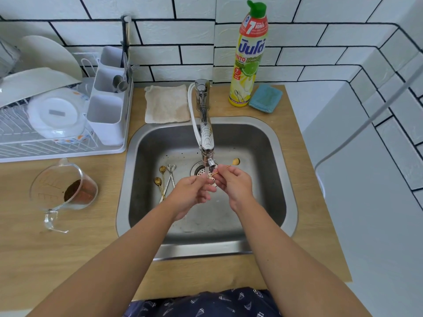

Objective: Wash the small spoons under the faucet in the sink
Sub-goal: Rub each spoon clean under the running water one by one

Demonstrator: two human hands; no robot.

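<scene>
Over the steel sink (281, 179), my right hand (233, 186) pinches the thin handle of a small gold spoon (235, 161), whose bowl points up to the right. Water runs from the chrome faucet (207, 138) just left of that handle. My left hand (192, 193) is under the stream, its fingertips at the handle's lower end; whether they grip it I cannot tell. Several more small spoons (164, 179), gold and silver, lie on the sink floor at the left. The drain strainer (200, 171) sits behind my hands.
A dish rack (57, 124) with plates and a cutlery holder stands at the left. A glass measuring cup (64, 191) holding brown powder sits on the wooden counter. Behind the sink are a folded cloth (166, 104), a dish-soap bottle (249, 56) and a blue sponge (265, 98).
</scene>
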